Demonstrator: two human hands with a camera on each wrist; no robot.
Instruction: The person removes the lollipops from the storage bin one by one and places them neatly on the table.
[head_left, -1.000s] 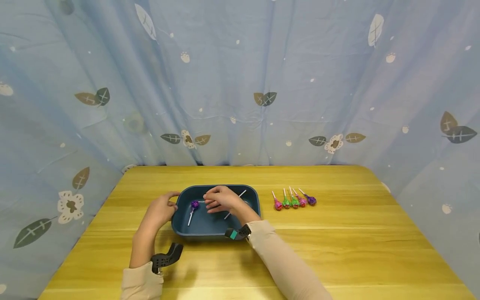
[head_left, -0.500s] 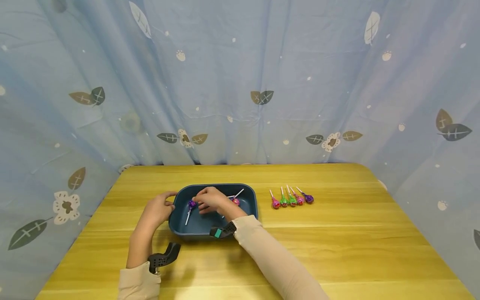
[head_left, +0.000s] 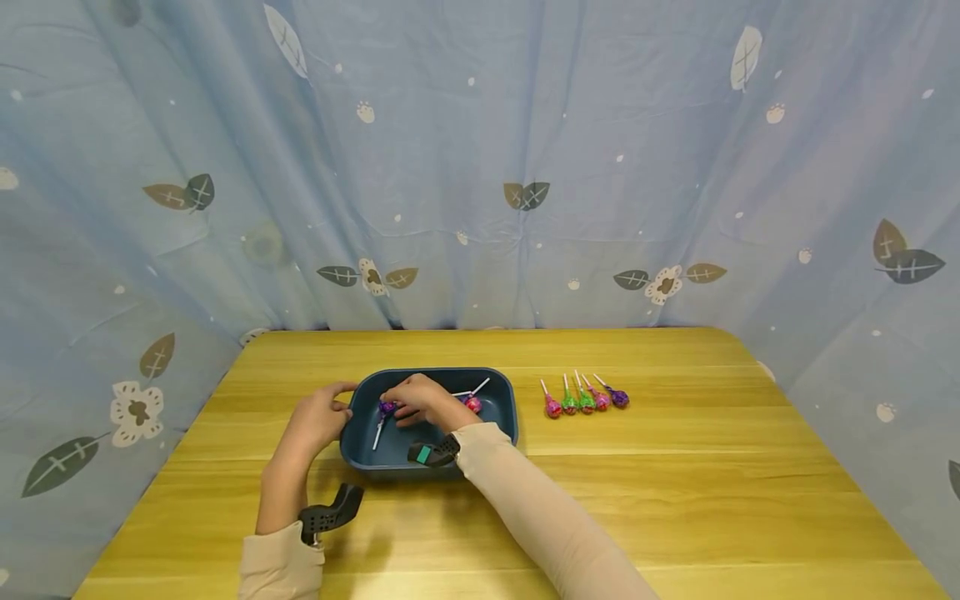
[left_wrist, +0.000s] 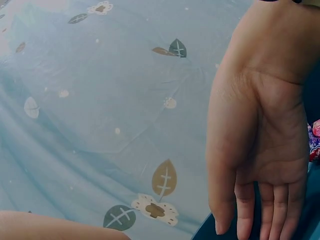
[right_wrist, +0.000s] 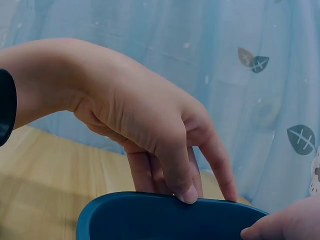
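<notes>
A dark blue bin [head_left: 397, 457] stands on the table, with my left hand [head_left: 313, 423] gripping its left rim. The right wrist view has a thumb in front of the bin wall [right_wrist: 150, 220] and fingers behind it. My right hand [head_left: 426, 397] is inside the bin, its fingertips right at the head of a purple lollipop [head_left: 386, 408] whose white stick points toward me. The fingers look fairly straight in the left wrist view, palm facing the camera. A pink lollipop [head_left: 473, 404] lies on the right of the bin, close to another white stick [head_left: 460, 393].
Right of the bin, several wrapped lollipops lie in a row: a pink one [head_left: 552, 408], green ones [head_left: 570, 405], another pink one [head_left: 602, 402] and a purple one [head_left: 620, 398]. A blue curtain [head_left: 570, 150] closes off the back of the wooden table [head_left: 675, 500].
My right hand has moved left inside the bin to the purple lollipop, uncovering the pink one. My left hand keeps its place on the rim.
</notes>
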